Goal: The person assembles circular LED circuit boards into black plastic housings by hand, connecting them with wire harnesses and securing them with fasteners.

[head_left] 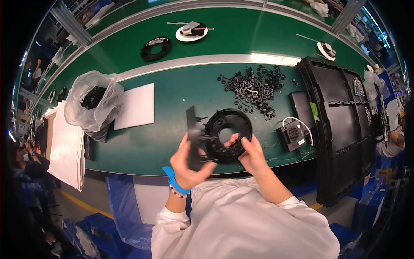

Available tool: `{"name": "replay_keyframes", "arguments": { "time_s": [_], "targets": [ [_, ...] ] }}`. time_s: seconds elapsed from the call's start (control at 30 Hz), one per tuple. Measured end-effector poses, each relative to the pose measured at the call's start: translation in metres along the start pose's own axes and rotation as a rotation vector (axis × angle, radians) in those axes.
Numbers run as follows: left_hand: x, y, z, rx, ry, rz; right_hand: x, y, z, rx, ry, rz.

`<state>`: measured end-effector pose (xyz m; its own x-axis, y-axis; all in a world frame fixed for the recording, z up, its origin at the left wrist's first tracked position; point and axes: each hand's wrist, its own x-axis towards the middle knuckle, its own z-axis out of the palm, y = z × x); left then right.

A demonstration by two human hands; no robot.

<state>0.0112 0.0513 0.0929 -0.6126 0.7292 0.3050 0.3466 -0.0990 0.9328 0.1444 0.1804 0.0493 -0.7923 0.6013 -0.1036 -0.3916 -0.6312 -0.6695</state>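
Observation:
My right hand (251, 156) grips the lower right rim of a round black plastic housing (242, 123) with a hole in its middle. In my left hand (188, 166) is a dark flat plastic part (192, 142), seen nearly edge-on, with thin prongs pointing toward the housing. Motion blurs this part, and I cannot tell whether the two pieces touch. Both are held above the near edge of the green bench. A blue band (171, 178) and a beaded bracelet circle my left wrist. Beyond the housing lies a heap of small black plastic parts (254, 88).
At left stand a clear plastic bag (92, 101) with black pieces inside, a white foam sheet (140, 105) and white sheets (67, 144). A small black fan device (294, 134) and black trays (338, 129) are at right. On the far belt rest a black ring (155, 48) and white round assemblies (191, 32).

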Motion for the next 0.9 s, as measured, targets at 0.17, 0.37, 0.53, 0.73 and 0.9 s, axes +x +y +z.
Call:
{"name": "replay_keyframes", "arguments": {
  "time_s": [0.17, 0.37, 0.53, 0.73, 0.9],
  "targets": [
    [0.000, -0.038, -0.010, -0.541, 0.331, -0.169, -0.001, -0.019, -0.005, -0.192, 0.107, 0.061],
    [-0.003, -0.043, -0.023, -0.608, 0.445, -0.324, -0.021, -0.025, -0.015, -0.889, 0.168, -0.194],
    [-0.015, -0.055, -0.025, -0.149, 0.509, -0.288, -0.044, -0.037, -0.009, -1.337, 0.104, -0.232],
    [-0.006, -0.042, -0.020, 0.741, 0.451, -0.023, -0.009, -0.061, 0.017, -1.792, -0.396, -0.513],
    [-0.010, -0.044, -0.026, 0.603, 0.339, -0.033, 0.002, -0.051, -0.006, -1.720, -0.484, -0.466]
  ]
}}
